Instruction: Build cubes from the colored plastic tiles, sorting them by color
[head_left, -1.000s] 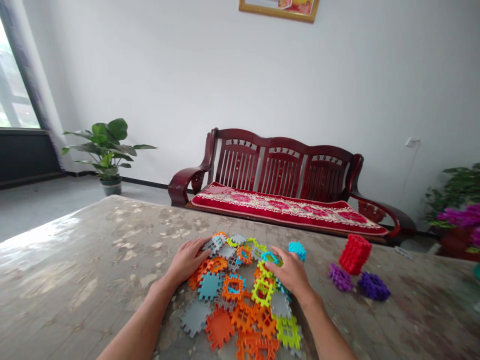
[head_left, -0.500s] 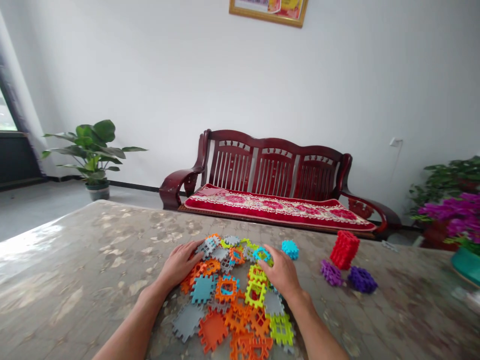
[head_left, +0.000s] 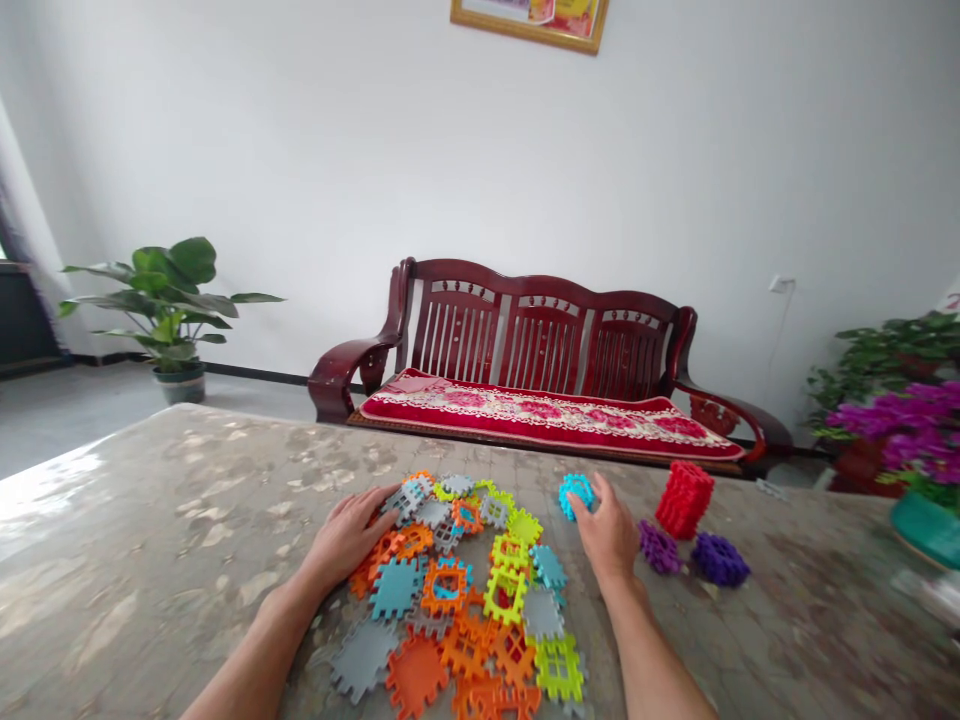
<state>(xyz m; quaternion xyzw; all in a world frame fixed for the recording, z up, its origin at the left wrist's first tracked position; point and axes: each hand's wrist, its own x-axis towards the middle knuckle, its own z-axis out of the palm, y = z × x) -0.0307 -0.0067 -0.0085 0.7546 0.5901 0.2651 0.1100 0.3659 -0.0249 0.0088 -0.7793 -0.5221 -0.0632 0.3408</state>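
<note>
Flat plastic interlocking tiles (head_left: 470, 640) with notched edges lie in a loose pile on the table, in orange, grey, lime green and blue. At the pile's upper left rests my left hand (head_left: 354, 532), fingers stretched over a grey tile (head_left: 409, 500); it grips nothing. My right hand (head_left: 609, 530) is right of the pile, with thumb and fingers around a light-blue tile (head_left: 576, 494) that has an open middle. That tile is at the small light-blue stack, which it and my fingers largely cover.
To the right stand a tall red stack of tiles (head_left: 684, 498), a light purple stack (head_left: 659, 547) and a dark purple stack (head_left: 720, 559). A teal flowerpot (head_left: 926, 528) is at the table's right edge. Behind the table (head_left: 187, 500) is a wooden bench (head_left: 540, 330).
My right hand has moved right, from the pile's upper right to the light-blue stack, carrying the light-blue tile. My left hand stays at the pile. The view has shifted slightly.
</note>
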